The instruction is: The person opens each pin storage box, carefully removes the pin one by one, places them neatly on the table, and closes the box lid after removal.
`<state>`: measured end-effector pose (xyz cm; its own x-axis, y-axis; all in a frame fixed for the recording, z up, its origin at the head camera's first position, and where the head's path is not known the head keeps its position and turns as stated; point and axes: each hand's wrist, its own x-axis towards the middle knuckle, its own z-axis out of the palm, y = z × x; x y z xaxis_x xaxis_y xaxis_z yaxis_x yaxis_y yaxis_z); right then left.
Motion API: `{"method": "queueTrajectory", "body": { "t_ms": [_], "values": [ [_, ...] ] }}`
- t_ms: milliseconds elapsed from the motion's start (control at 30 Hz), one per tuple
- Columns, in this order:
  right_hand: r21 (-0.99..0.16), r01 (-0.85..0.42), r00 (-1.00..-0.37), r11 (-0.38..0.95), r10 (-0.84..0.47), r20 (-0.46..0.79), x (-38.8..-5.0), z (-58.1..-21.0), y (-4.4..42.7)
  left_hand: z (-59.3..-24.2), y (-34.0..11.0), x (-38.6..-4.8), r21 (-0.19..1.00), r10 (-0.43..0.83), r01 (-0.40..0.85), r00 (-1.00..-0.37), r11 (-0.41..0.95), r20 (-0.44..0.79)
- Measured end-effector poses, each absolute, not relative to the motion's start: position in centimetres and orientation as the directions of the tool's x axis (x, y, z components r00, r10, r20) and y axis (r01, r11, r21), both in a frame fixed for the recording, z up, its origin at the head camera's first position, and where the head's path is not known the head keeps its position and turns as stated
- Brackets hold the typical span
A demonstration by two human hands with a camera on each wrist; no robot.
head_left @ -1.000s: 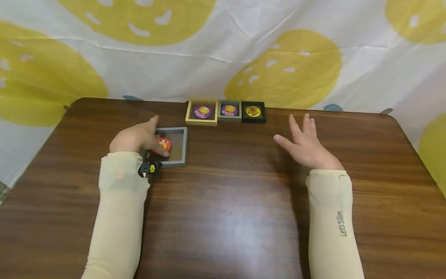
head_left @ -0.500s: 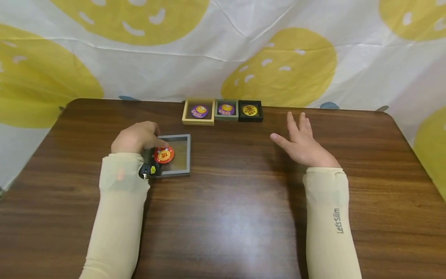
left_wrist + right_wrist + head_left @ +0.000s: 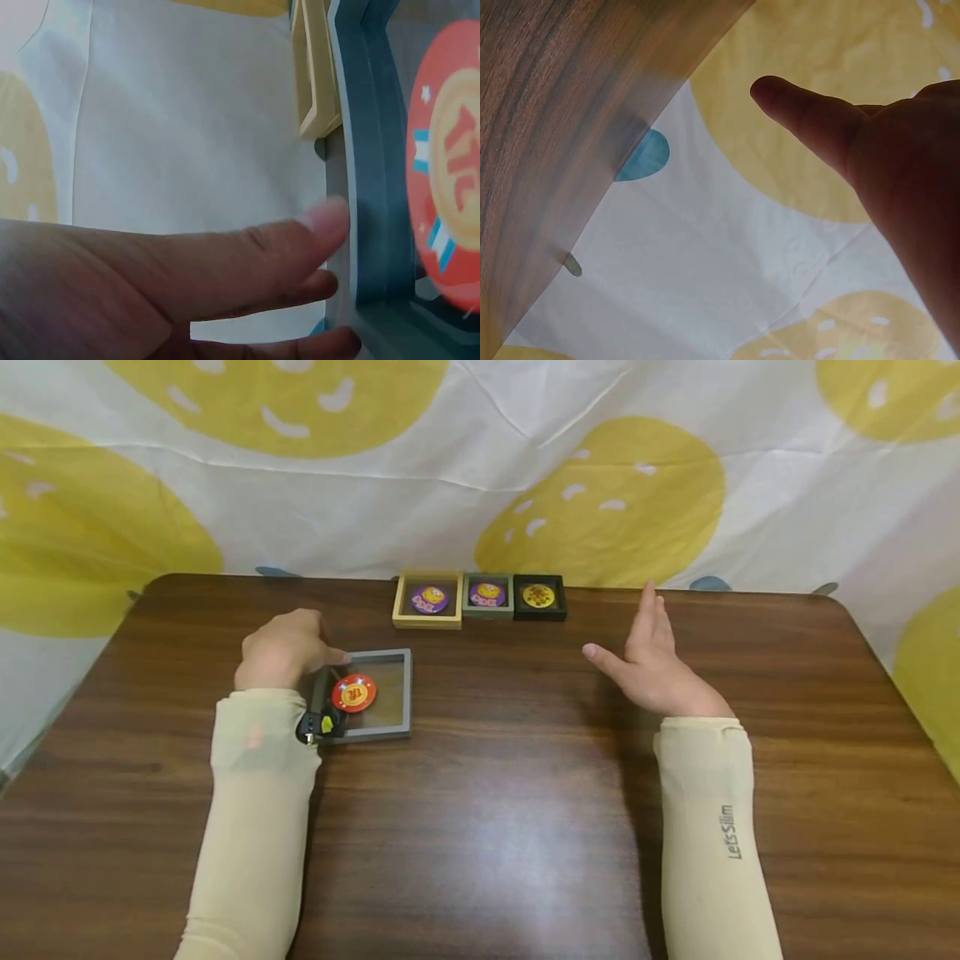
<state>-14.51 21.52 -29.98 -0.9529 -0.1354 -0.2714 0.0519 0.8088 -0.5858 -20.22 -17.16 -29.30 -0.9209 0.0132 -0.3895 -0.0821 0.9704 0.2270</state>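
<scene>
The left hand (image 3: 281, 652) was unclenched at the far-left corner of a grey frame (image 3: 407, 693) containing a character-marked red disc (image 3: 355, 693). Three small frames (image 3: 489, 613) were lined along the far edge of the table (image 3: 487, 777). Past broad room, the right hand (image 3: 658, 668) was extended, its sleeve (image 3: 701, 810) lettered "LetsSilim".

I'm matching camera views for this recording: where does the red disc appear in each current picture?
Head: the red disc is left of centre, within the gray frame.
Left wrist: at the right edge, cut off by the picture border.
Right wrist: not in it.
Shared landmark: the yellow-and-white cloth, visible in all three views.
</scene>
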Motion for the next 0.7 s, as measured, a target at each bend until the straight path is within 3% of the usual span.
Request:
{"method": "queueTrajectory", "body": {
  "t_ms": [400, 700],
  "values": [
    [-0.594, 0.045, -0.954, 0.803, -0.142, -0.265, -14.4, -29.9, 21.6, -29.5, -15.5, -20.2, 0.311, 0.091, -0.065, -0.882, 0.948, -0.462],
    [-0.583, 0.064, -0.950, 0.810, -0.130, -0.283, -14.4, -30.2, 21.6, -30.1, -13.8, -20.0, 0.218, 0.119, 0.025, -0.896, 0.976, -0.428]
  ]
}}
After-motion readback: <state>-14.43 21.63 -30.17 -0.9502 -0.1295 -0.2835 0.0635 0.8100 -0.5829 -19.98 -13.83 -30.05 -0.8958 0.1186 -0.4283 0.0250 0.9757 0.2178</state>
